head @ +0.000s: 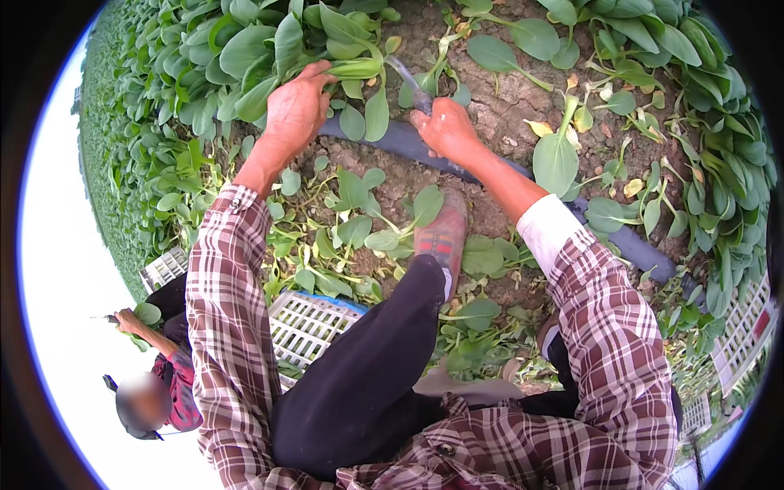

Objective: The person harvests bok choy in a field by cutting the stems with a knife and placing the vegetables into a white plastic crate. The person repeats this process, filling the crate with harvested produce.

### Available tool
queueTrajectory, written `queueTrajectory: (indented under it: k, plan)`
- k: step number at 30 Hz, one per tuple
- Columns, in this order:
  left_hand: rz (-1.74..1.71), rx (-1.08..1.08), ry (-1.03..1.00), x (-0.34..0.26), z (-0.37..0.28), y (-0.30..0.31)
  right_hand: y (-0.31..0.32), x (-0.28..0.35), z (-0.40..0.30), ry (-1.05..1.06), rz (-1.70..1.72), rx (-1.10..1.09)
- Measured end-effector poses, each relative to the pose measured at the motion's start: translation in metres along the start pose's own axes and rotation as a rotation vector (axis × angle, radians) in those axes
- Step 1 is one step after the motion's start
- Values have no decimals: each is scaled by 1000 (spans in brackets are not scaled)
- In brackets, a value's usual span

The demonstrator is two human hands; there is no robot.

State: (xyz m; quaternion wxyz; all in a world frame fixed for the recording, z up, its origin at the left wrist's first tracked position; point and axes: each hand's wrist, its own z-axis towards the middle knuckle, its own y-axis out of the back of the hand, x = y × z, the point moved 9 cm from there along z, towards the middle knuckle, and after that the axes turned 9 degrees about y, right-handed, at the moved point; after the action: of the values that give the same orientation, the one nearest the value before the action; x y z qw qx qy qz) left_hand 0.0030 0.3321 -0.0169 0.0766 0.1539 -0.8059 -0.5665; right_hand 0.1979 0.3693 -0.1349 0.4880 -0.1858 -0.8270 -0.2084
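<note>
My left hand (298, 109) is closed around the leaves of a leafy green plant (355, 68), whose pale stalk base points right. In my right hand (449, 127) is a knife (405, 76) with a narrow, curved metal blade, its tip at the stalk base. My fingers hide most of the knife's handle. Beneath both hands a dark hose (398, 139) runs across the cracked soil. Loose leaves lie around, one large green leaf (555, 164) to the right of my right hand.
Dense leafy greens (202, 73) grow at upper left and along the right. A plastic crate (315, 327) stands beside my leg, another crate (744, 331) at far right. My shoe (442, 236) rests on the soil. At lower left a co-worker (177, 380) holds a leafy plant and a tool.
</note>
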Motion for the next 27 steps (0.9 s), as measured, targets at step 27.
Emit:
queueTrajectory:
  k: [27]
  plan:
    - [-532, -34, 158, -10, -46, 15, -8, -16, -55, -251, 582, -32]
